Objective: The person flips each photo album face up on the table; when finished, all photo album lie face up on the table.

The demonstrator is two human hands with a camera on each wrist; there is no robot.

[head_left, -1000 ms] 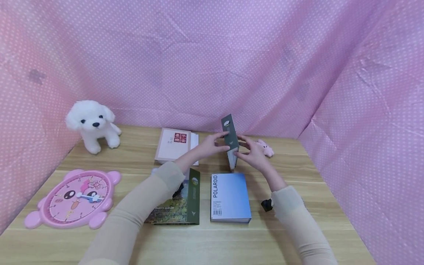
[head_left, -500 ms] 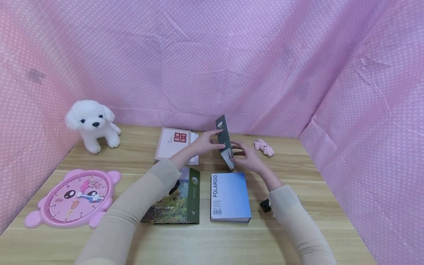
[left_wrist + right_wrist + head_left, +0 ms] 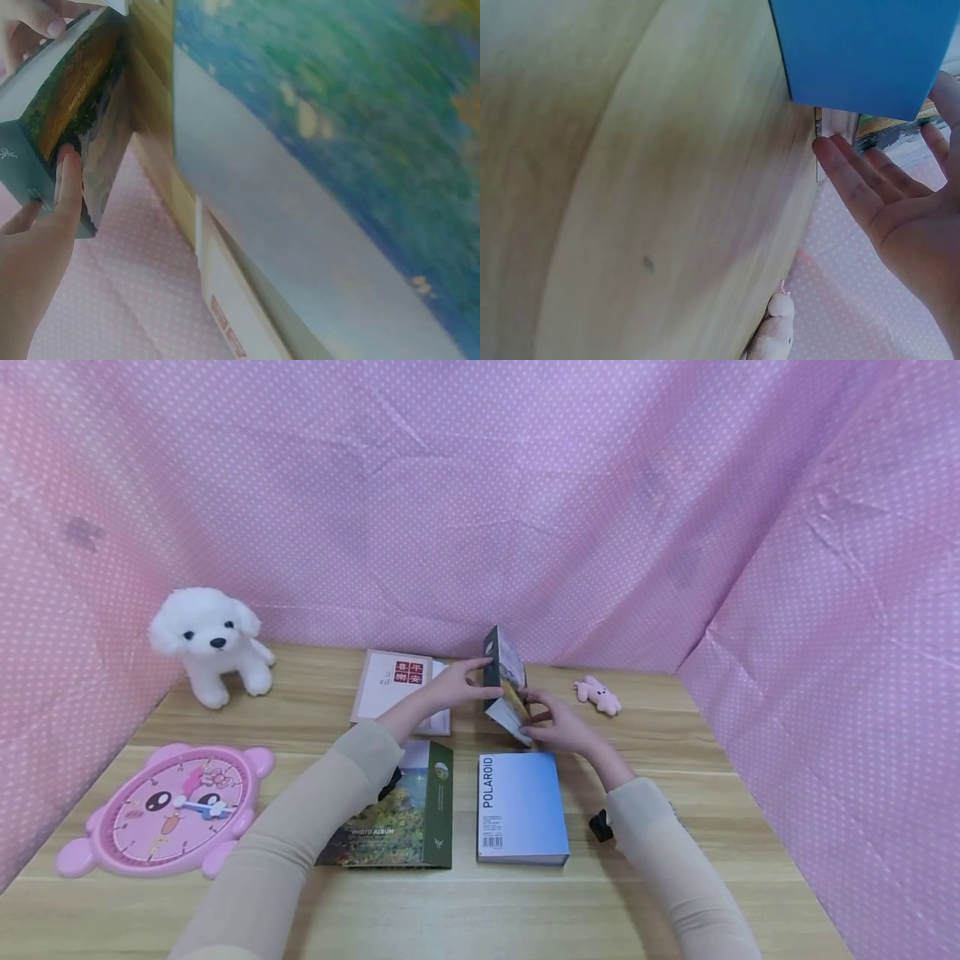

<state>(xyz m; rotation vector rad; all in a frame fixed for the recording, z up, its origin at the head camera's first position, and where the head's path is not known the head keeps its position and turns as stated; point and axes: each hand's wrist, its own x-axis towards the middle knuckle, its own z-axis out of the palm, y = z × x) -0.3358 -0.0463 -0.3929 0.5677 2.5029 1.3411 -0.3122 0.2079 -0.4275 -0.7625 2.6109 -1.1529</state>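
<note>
The left hand grips the spine of a green-spined album; the right hand pinches its page side. The album is held tilted near the middle of the worktop's far edge. Nearer the front edge lies a blue album; a white toy dog stands at the far left corner.
</note>
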